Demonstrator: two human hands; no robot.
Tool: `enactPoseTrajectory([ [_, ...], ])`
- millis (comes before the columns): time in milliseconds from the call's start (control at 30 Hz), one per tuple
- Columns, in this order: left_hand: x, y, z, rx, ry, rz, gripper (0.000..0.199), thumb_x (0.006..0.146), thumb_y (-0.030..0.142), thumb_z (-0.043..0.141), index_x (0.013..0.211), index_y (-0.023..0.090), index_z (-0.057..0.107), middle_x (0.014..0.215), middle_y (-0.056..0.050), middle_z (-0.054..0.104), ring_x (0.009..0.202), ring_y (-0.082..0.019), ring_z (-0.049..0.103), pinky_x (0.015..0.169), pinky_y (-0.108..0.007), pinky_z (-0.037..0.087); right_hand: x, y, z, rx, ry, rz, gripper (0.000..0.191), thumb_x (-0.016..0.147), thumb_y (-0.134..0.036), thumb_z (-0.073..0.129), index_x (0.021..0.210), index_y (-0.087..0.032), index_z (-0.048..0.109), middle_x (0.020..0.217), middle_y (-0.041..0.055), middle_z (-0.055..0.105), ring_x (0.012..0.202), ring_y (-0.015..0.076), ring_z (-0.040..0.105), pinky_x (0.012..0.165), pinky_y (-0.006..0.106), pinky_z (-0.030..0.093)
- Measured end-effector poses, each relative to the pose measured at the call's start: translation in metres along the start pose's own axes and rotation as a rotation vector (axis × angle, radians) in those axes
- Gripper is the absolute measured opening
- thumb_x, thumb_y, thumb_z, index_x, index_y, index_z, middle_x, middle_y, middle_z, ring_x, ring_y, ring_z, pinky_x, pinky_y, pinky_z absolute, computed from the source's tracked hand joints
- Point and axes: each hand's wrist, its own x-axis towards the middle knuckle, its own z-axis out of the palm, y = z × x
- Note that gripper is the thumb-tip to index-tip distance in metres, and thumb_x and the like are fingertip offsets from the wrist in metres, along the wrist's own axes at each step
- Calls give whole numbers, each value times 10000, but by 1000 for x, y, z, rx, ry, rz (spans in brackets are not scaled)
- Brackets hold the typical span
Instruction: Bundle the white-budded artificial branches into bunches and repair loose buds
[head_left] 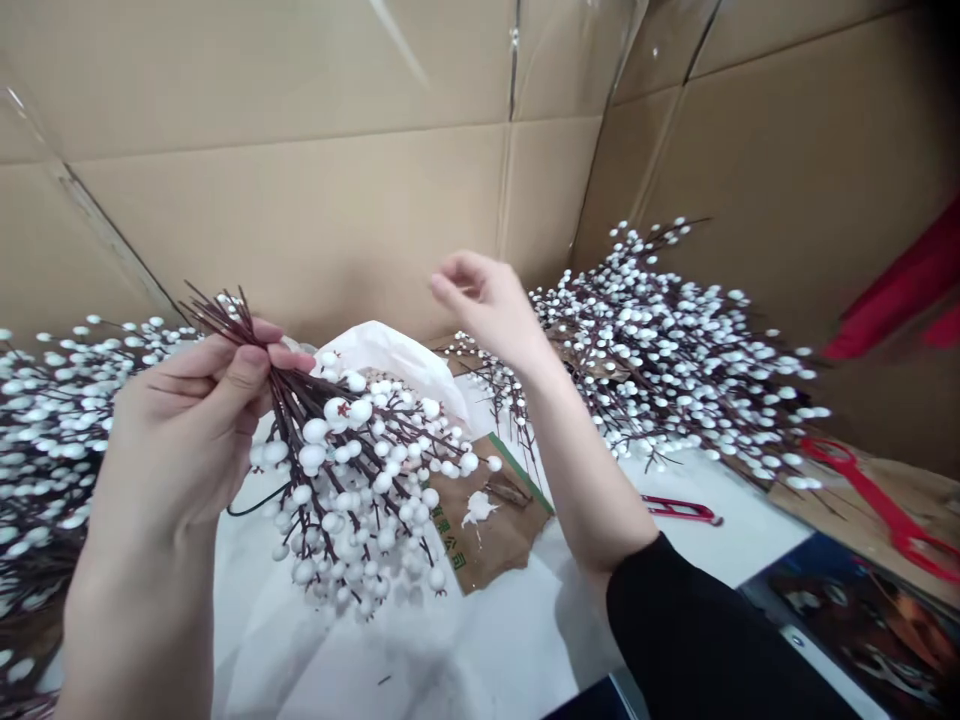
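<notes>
My left hand [217, 390] grips a bunch of artificial berry stems [367, 480] by their bare dark ends. The stem ends point up past my fingers, and the white berries hang down to the right. My right hand [487, 305] is raised apart from the bunch, near the cardboard wall. Its fingers are curled with the thumb close to them; whatever they pinch, if anything, is too small to make out. Below the hands lies a brown paper piece [480, 570] with green print and a white blob [478, 508] on it.
Heaps of white-berried stems lie at right [675, 350] and left [45, 420]. A white plastic bag [382, 345] sits behind the bunch. On the right are a red-handled tool [682, 509], red scissors [885, 500] and a screen-like panel [870, 620]. Cardboard [300, 220] walls the back.
</notes>
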Motion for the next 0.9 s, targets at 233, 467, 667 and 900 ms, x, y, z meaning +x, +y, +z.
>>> enactPoseTrajectory([
  [233,2,6,-5,-20,-5,-20,58,792,232,697,807,176,702,723,-27,702,739,-135,662,742,-195,539,3,126,36,-626,-282,513,192,906,-229,540,994,-94,644,1059,146,650,1012,241,610,868,391,475],
  [467,3,4,-7,12,-12,-9,61,805,238,683,830,187,706,728,-29,714,748,-147,665,747,-225,548,-7,168,61,-730,-387,665,326,901,-339,581,1163,-144,578,1204,97,583,1072,225,581,916,453,486],
  [667,6,3,-9,-12,-18,-19,69,786,240,704,822,181,704,732,-32,710,739,-147,661,738,-223,540,-3,179,51,-610,-316,651,297,899,-345,583,1119,-146,598,1175,84,599,1076,223,579,936,469,466],
  [900,4,5,-8,-5,1,-25,82,781,246,706,829,180,701,730,-38,711,746,-158,660,754,-241,538,16,154,36,-219,-31,484,203,863,-208,535,1042,-140,604,1003,83,680,903,180,640,786,293,498],
])
